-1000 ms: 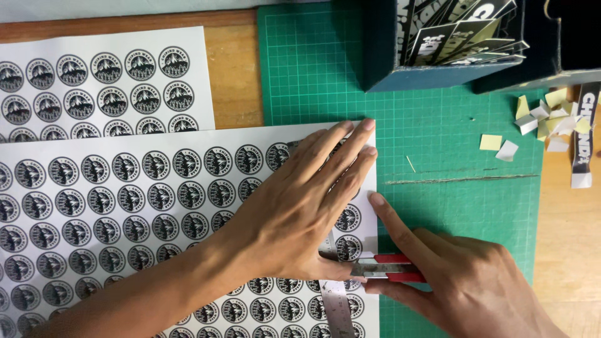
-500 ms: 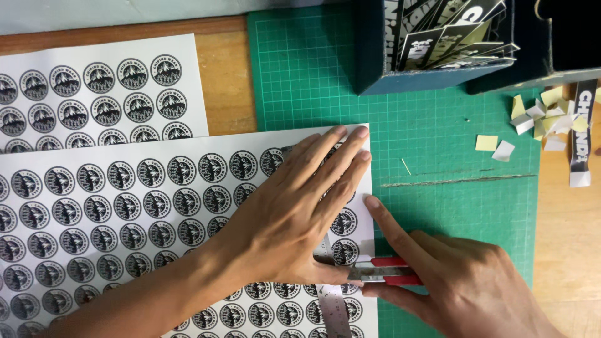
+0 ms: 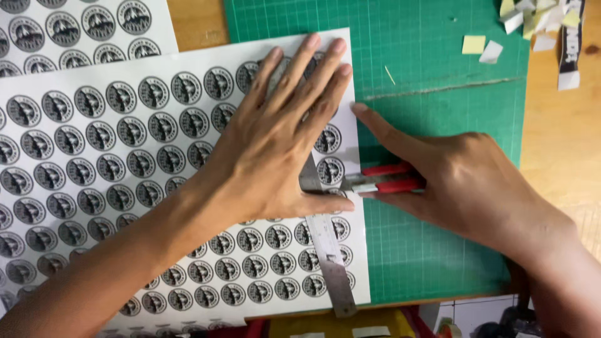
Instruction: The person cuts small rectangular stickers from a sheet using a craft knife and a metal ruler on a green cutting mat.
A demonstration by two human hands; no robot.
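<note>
Two hands are at work over one printed sheet; the left hand (image 3: 275, 150) is spread flat, fingers extended and pressed down, on a steel ruler (image 3: 325, 241) that is laid across the sticker sheet (image 3: 94, 169), so that ruler and paper are pinned together and kept from sliding. The ruler is set just inside the sheet's right edge, between the last columns of round black-and-white stickers, and is run from under the palm down past the sheet's lower edge; a straight guide is thereby given along that column. The right hand (image 3: 476, 188) is closed around a red-handled utility knife (image 3: 385, 183), with the forefinger stretched forward along the sheet's right margin; the knife is held sideways, its metal front brought up against the ruler's right side just beside the left thumb, though the blade tip itself is hidden and contact with the paper cannot be told. The sheet is laid partly on a green cutting mat (image 3: 438, 81), its right portion over the mat and its left portion over the wooden table (image 3: 563, 138), so that the part beside the ruler is backed by the mat. A second sticker sheet (image 3: 75, 28) is lain at the upper left, and small paper offcuts (image 3: 482, 49) are scattered at the mat's upper right, well apart from both hands.
</note>
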